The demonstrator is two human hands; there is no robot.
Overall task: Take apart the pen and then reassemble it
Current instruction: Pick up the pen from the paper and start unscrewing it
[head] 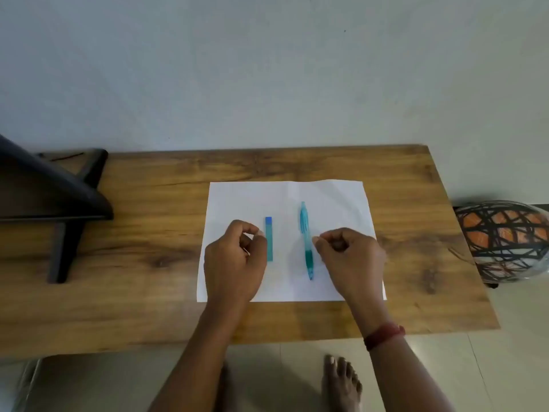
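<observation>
A translucent blue pen [306,239] with a green grip lies lengthwise on a white sheet of paper [332,203], tip toward me. A flat teal strip [269,239] with a blue far end lies parallel to it on the left. My left hand [234,260] hovers just left of the strip, fingers loosely curled, thumb and forefinger close to its edge, holding nothing. My right hand [347,257] is just right of the pen, fingers loosely curled, fingertips beside the barrel; I cannot tell if they touch it.
The sheet lies on a wooden table [148,203] against a pale wall. A black stand [59,203] occupies the table's left end. A patterned round object [502,239] sits beyond the right edge. A bare foot [341,382] is on the floor below.
</observation>
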